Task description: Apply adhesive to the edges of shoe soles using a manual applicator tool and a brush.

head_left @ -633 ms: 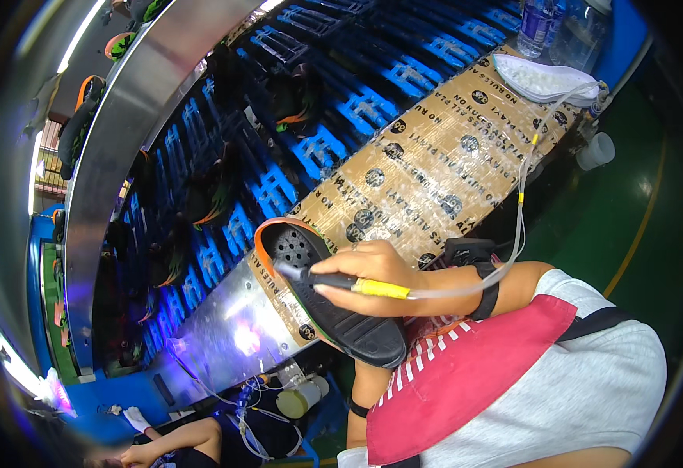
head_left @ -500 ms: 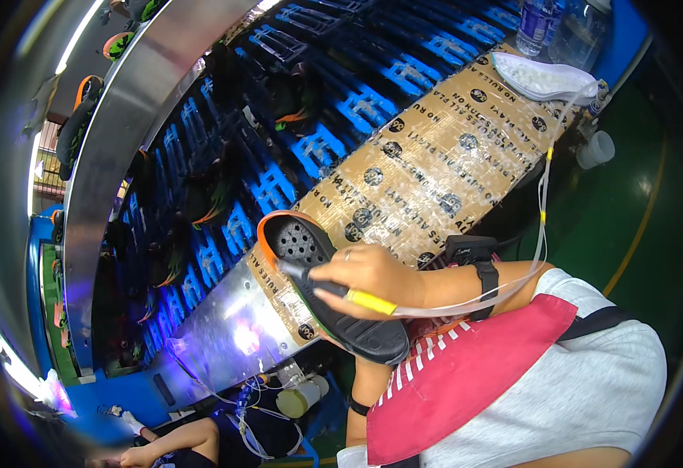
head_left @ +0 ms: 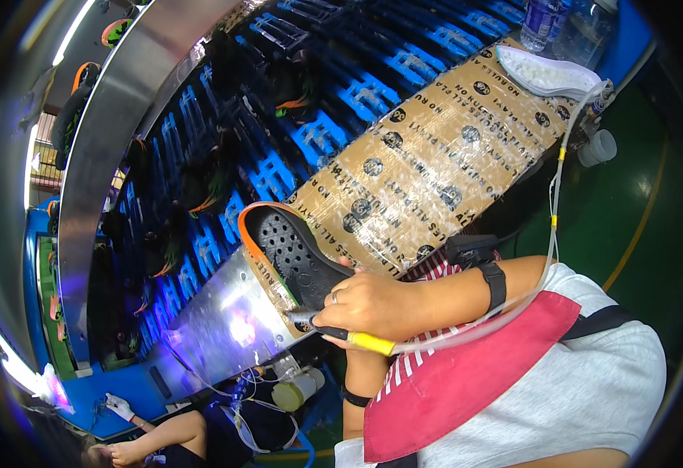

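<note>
A black shoe sole (head_left: 283, 246) with an orange and green rim tilts over the bench, its dotted inner side facing up. My left hand (head_left: 345, 263) is mostly hidden behind the sole and my right hand; a bit of it shows at the sole's edge, and its forearm rises from below. Closed round a glue brush (head_left: 371, 344) with a black and yellow handle, my right hand (head_left: 366, 303) lies over the sole's near end. The pale brush tip is at the sole's lower side edge. A clear tube (head_left: 554, 204) runs from the handle along my right forearm.
Brown printed sheeting (head_left: 435, 156) covers the bench, beside a shiny metal plate (head_left: 228, 316). Beyond runs a blue slatted conveyor (head_left: 318, 136) carrying dark shoe parts. A white sole-shaped piece (head_left: 548, 72), bottles (head_left: 543, 25) and a cup (head_left: 597, 148) stand far right. Another person's arm (head_left: 166, 438) is lower left.
My right hand has moved down with the brush, whose tip went from near the heel rim to further along the side edge. The sole has shifted a little left and up.
</note>
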{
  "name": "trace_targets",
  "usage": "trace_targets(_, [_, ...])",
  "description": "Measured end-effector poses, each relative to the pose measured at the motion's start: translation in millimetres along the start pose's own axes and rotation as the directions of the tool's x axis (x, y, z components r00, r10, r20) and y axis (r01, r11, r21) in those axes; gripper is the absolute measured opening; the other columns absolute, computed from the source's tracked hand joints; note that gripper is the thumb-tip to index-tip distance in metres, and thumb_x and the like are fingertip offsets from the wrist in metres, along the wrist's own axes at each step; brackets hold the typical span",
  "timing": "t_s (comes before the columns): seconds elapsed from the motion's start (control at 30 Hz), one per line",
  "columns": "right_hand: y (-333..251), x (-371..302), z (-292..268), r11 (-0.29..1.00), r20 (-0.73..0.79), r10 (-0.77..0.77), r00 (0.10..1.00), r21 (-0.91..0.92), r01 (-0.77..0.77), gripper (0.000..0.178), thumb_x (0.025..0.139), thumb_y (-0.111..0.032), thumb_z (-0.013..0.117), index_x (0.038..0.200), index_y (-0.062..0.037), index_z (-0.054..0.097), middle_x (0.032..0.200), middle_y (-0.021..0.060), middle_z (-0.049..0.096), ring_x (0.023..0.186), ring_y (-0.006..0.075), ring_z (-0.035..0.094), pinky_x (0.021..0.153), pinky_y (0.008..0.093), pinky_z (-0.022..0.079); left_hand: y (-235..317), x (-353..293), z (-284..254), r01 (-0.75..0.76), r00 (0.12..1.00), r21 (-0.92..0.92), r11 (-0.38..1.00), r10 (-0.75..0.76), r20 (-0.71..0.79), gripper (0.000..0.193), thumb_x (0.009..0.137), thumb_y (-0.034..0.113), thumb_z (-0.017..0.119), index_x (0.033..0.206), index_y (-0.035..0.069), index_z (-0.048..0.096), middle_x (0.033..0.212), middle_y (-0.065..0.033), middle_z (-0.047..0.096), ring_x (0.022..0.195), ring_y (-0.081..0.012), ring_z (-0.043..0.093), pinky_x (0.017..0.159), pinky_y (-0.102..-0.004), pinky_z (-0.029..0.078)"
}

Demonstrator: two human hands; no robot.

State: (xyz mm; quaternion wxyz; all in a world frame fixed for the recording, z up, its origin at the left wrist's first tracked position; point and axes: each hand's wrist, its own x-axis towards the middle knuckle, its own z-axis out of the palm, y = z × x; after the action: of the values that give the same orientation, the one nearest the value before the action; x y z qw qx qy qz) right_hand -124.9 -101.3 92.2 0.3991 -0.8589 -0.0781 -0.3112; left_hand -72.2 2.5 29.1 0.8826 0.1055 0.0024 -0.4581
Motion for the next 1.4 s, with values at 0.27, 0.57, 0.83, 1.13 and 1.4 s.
trace_targets(0.27, [-5, -6, 5, 0.995, -0.092, 0.067, 0.993, -0.068, -0.074, 0.023, 0.068, -0.017, 0.066, 0.089, -0.0092, 0.059, 0.072, 0.0046, 0.058, 0.071, 0.0211, 0.059, 0.076, 0.0350, 0.045, 0, 16, 18, -0.127, 0.988, -0.251, 0.960, 0.101, -0.115, 0.056, 0.082, 0.044, 0.048, 0.129, 0.016, 0.034, 0.127, -0.0116, 0.041, 0.110, -0.0322, 0.043, 0.084, -0.0523, 0.040])
trace_targets(0.57, [0, -11, -3, 0.982, -0.194, 0.168, 0.966, 0.122, -0.146, 0.020, 0.070, -0.021, 0.066, 0.083, -0.0064, 0.061, 0.071, 0.0099, 0.062, 0.063, 0.0255, 0.061, 0.063, 0.0322, 0.049, 10, 26, -6, 0.006, 0.976, -0.097, 0.995, 0.015, 0.217, 0.064, 0.079, 0.046, 0.054, 0.129, 0.013, 0.034, 0.129, -0.0122, 0.038, 0.107, -0.0310, 0.043, 0.087, -0.0518, 0.040])
trace_targets(0.83, [-11, -12, -10, 0.809, 0.082, 0.193, 0.978, 0.550, -0.206, 0.021, 0.070, -0.022, 0.066, 0.084, -0.0069, 0.062, 0.075, 0.0109, 0.063, 0.067, 0.0248, 0.062, 0.066, 0.0318, 0.048, 33, 30, -18, -0.015, 0.942, 0.023, 1.000, 0.007, 0.334, 0.081, 0.070, 0.047, 0.067, 0.132, 0.013, 0.029, 0.132, -0.0118, 0.033, 0.112, -0.0309, 0.040, 0.091, -0.0513, 0.037])
trace_targets(1.13, [-8, -17, -3, 0.826, 0.062, 0.135, 0.989, 0.544, -0.147, 0.022, 0.071, -0.015, 0.067, 0.090, -0.0036, 0.064, 0.073, 0.0129, 0.062, 0.066, 0.0261, 0.062, 0.061, 0.0321, 0.048, 45, 30, 2, -0.064, 0.928, 0.038, 0.997, 0.045, 0.370, 0.058, 0.079, 0.028, 0.058, 0.129, 0.012, 0.035, 0.130, -0.0107, 0.036, 0.112, -0.0293, 0.039, 0.092, -0.0535, 0.035])
trace_targets(1.4, [-4, -24, 0, 0.829, 0.109, 0.025, 0.994, 0.553, -0.081, 0.029, 0.072, -0.012, 0.069, 0.100, -0.0044, 0.063, 0.071, 0.0099, 0.061, 0.059, 0.0234, 0.058, 0.052, 0.0300, 0.045, 66, 28, 6, -0.026, 0.909, 0.097, 0.995, -0.017, 0.417, 0.090, 0.062, 0.037, 0.077, 0.130, 0.004, 0.027, 0.131, -0.0104, 0.031, 0.116, -0.0289, 0.035, 0.097, -0.0501, 0.033])
